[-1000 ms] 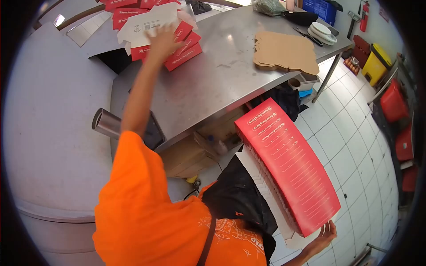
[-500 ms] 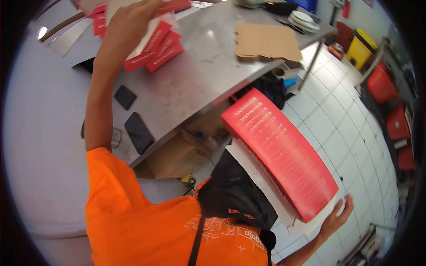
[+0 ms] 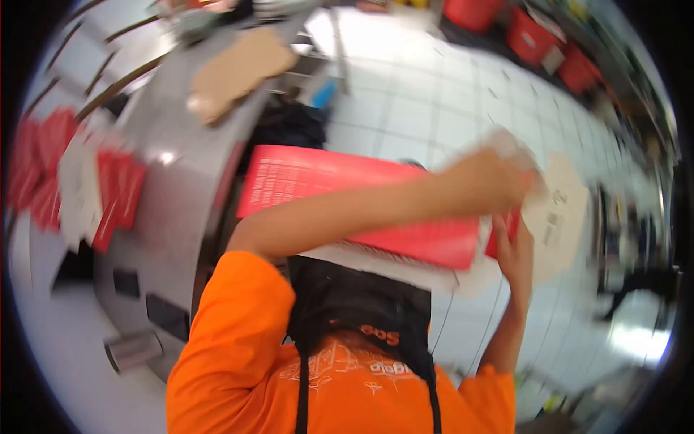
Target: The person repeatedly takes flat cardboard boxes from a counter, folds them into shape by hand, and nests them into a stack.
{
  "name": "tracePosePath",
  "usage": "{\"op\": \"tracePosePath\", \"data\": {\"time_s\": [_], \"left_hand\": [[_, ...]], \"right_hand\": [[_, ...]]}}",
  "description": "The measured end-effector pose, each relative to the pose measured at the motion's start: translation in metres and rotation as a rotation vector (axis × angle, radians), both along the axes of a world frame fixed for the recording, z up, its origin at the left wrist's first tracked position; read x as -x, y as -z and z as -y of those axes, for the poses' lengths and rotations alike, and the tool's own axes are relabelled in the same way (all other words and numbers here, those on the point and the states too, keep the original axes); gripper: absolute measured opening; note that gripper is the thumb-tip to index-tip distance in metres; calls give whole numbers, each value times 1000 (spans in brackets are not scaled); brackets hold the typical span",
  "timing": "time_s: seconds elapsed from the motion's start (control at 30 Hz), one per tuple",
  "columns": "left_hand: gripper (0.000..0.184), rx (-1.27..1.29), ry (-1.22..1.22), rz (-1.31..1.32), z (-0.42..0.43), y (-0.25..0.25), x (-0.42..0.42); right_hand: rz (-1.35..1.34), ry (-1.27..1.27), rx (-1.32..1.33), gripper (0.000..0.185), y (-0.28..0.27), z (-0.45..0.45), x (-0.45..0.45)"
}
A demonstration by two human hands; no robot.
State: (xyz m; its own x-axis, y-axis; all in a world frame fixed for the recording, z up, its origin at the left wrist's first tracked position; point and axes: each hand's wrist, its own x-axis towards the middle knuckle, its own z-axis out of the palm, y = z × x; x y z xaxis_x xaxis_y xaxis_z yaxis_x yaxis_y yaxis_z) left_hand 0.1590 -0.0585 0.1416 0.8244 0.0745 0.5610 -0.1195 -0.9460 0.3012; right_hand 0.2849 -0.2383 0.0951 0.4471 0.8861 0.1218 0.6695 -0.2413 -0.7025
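A long red block (image 3: 325, 170) with repeated rows of white print lies in front of my black apron (image 3: 358, 300); it looks like layered cartons. My left arm crosses over it. My left hand (image 3: 488, 177) is smeared by motion at its right end, beside a pale blurred shape. Just below, my right hand (image 3: 515, 257) has its fingers closed at the edge of a flat cardboard carton (image 3: 557, 224), cream with black print and a red part. A pale sheet (image 3: 361, 257) shows under the red block.
The steel table (image 3: 155, 163) on the left bears red cartons (image 3: 119, 192), brown cardboard (image 3: 242, 69) and two dark phones (image 3: 166, 315). A metal cylinder (image 3: 134, 351) is near its front. Red bins (image 3: 535, 40) stand along the wall past the tiled floor (image 3: 434, 94).
My left hand has come from the cartons on the table across to my right side. My view has turned right. The cream carton now shows at my right hand, whose fingers have closed.
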Motion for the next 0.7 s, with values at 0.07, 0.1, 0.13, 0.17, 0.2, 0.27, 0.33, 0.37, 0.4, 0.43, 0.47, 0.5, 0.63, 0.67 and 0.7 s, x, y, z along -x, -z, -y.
{"op": "tracePosePath", "data": {"time_s": [0.07, 0.1, 0.13, 0.17, 0.2, 0.27, 0.33, 0.37, 0.4, 0.43, 0.47, 0.5, 0.63, 0.67, 0.7], "left_hand": [[31, 155, 9, 61, -29, 53, -12], [29, 281, -12, -150, -39, 73, -14], [31, 340, 12, -202, -43, 95, -15], [32, 399, 14, -255, -46, 109, -16], [33, 459, 26, -318, -46, 114, -16], [35, 569, 29, -449, -42, 118, -17], [36, 585, -6, -532, -35, 117, -21], [36, 591, -29, -567, -31, 115, -24], [37, 579, -54, -573, -30, 113, -25], [37, 568, -76, -581, -28, 111, -26], [38, 559, -100, -588, -25, 112, -25], [39, 556, -105, -599, -24, 113, -25], [42, 468, -83, -491, -23, 123, -24], [42, 431, -56, -438, -21, 128, -24], [44, 449, -74, -461, -21, 127, -24]], "right_hand": [[-159, 107, 43, 39, 34, 24, -8], [-252, 132, 102, 43, 47, 33, -6], [-321, 147, 26, 45, 67, 39, -1], [-386, 157, 29, 47, 74, 40, 5], [-371, 178, 67, 47, 68, 36, 15], [-375, 202, 94, 47, 57, 31, 18], [-400, 210, 77, 48, 56, 26, 13], [-406, 196, 70, 47, 56, 23, 9], [-411, 179, 66, 47, 56, 20, 6], [-417, 163, 64, 47, 57, 19, 4], [-436, 157, 107, 46, 55, 19, 5], [-455, 151, 149, 45, 52, 19, 7], [-472, 95, 204, 44, 52, 22, 10], [-507, 64, 247, 45, 47, 23, 11], [-557, 41, 211, 46, 49, 23, 12]]}}
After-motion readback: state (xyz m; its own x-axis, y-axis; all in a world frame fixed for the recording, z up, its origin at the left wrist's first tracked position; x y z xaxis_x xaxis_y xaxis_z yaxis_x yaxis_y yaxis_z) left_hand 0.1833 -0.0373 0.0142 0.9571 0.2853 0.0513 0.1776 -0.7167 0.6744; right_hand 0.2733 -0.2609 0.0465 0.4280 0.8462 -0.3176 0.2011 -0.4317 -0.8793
